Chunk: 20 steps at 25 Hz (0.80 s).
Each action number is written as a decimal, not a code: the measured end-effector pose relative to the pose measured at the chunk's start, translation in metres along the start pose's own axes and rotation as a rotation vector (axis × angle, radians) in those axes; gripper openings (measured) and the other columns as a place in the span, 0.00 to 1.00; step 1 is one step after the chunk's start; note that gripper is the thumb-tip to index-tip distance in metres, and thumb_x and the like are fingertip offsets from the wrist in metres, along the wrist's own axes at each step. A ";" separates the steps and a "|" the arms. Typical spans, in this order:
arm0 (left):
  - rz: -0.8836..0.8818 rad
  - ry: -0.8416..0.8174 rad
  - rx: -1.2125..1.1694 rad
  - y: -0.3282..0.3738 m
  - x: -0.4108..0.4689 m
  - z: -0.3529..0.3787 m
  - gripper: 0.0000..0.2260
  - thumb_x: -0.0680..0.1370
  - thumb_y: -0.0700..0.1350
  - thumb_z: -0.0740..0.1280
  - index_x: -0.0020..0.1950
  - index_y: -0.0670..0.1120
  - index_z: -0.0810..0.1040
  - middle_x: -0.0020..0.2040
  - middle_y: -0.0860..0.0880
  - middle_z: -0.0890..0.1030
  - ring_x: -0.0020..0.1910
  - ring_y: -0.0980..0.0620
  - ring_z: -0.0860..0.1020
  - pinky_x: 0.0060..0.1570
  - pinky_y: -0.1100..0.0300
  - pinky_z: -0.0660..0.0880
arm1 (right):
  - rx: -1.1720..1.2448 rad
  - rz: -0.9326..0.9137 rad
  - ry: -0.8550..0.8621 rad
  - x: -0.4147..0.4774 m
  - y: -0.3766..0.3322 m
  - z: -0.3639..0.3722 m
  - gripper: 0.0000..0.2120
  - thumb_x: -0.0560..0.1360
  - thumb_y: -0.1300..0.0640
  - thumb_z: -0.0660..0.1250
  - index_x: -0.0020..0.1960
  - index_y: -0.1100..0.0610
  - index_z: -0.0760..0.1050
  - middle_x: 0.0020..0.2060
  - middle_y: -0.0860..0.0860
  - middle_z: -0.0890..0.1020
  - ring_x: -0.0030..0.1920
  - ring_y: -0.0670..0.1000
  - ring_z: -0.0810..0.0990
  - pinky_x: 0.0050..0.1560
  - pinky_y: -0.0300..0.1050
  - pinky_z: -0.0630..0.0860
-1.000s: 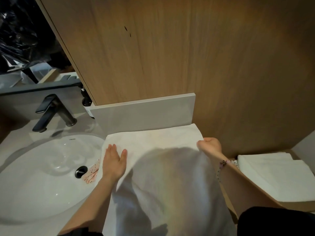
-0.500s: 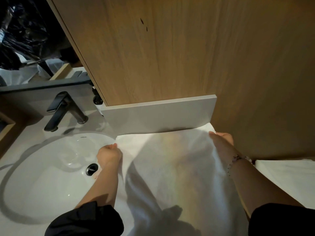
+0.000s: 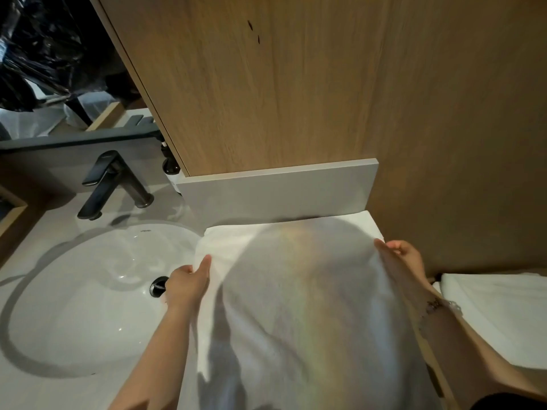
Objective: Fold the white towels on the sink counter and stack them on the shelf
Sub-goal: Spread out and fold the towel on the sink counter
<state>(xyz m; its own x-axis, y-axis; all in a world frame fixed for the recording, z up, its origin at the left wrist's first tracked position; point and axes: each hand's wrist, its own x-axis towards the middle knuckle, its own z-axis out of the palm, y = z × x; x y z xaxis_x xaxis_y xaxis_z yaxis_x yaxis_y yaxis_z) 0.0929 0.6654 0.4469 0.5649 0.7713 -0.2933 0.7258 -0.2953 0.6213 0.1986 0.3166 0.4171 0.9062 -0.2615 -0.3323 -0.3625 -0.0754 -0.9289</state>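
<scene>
A large white towel (image 3: 296, 291) lies spread on the sink counter to the right of the basin, running from the grey backsplash toward me, with a broad shadow over its middle. My left hand (image 3: 186, 285) pinches the towel's left edge beside the basin. My right hand (image 3: 399, 261) grips its right edge near the far right corner, fingers curled round the cloth. Folded white towels (image 3: 497, 315) sit on the lower shelf at the right.
The white basin (image 3: 88, 291) with a black drain (image 3: 158, 287) lies to the left, a dark faucet (image 3: 112, 184) behind it. A grey backsplash (image 3: 278, 193) and a wooden cabinet (image 3: 281, 84) close the far side. A wooden wall (image 3: 473, 143) bounds the right.
My left hand went from lying flat on the towel to pinching its left edge. My right hand shifted along the right edge while holding it. The view moved closer.
</scene>
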 end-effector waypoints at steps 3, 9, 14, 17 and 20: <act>0.081 0.119 0.020 -0.020 -0.018 0.006 0.20 0.78 0.51 0.62 0.36 0.36 0.72 0.31 0.42 0.71 0.41 0.36 0.74 0.38 0.56 0.66 | -0.040 -0.015 -0.062 -0.013 0.014 -0.012 0.14 0.75 0.54 0.68 0.33 0.54 0.69 0.21 0.44 0.68 0.30 0.49 0.64 0.34 0.43 0.63; 0.156 0.163 0.078 -0.021 -0.016 0.003 0.17 0.80 0.47 0.59 0.32 0.42 0.70 0.34 0.41 0.74 0.38 0.41 0.70 0.38 0.55 0.66 | -0.340 -0.179 -0.036 -0.028 0.007 -0.011 0.16 0.76 0.57 0.62 0.31 0.56 0.65 0.27 0.50 0.69 0.31 0.51 0.65 0.34 0.45 0.62; 0.145 0.098 0.120 -0.020 -0.010 -0.005 0.19 0.80 0.46 0.59 0.31 0.40 0.70 0.29 0.44 0.71 0.37 0.42 0.70 0.38 0.57 0.64 | -0.395 -0.209 -0.006 -0.033 0.008 -0.012 0.10 0.77 0.58 0.63 0.37 0.57 0.73 0.31 0.51 0.74 0.37 0.53 0.71 0.39 0.44 0.65; 0.137 0.039 0.081 -0.017 -0.013 -0.012 0.16 0.80 0.47 0.61 0.37 0.39 0.74 0.32 0.44 0.74 0.41 0.41 0.71 0.41 0.55 0.66 | -0.385 -0.162 0.048 -0.039 0.002 -0.014 0.09 0.77 0.54 0.63 0.41 0.57 0.77 0.37 0.52 0.78 0.42 0.54 0.75 0.44 0.42 0.66; 0.123 -0.051 0.117 -0.026 -0.026 -0.022 0.20 0.76 0.54 0.65 0.54 0.37 0.77 0.48 0.41 0.81 0.54 0.39 0.76 0.51 0.54 0.68 | -0.444 -0.069 0.025 -0.054 0.001 -0.026 0.19 0.79 0.52 0.58 0.31 0.57 0.67 0.30 0.53 0.73 0.37 0.55 0.70 0.41 0.46 0.65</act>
<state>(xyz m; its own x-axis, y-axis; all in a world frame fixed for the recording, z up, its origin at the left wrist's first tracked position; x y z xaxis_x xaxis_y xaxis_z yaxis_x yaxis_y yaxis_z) 0.0508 0.6652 0.4541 0.6694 0.6963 -0.2589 0.6891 -0.4519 0.5666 0.1437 0.3060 0.4381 0.9279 -0.2645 -0.2628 -0.3647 -0.4980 -0.7868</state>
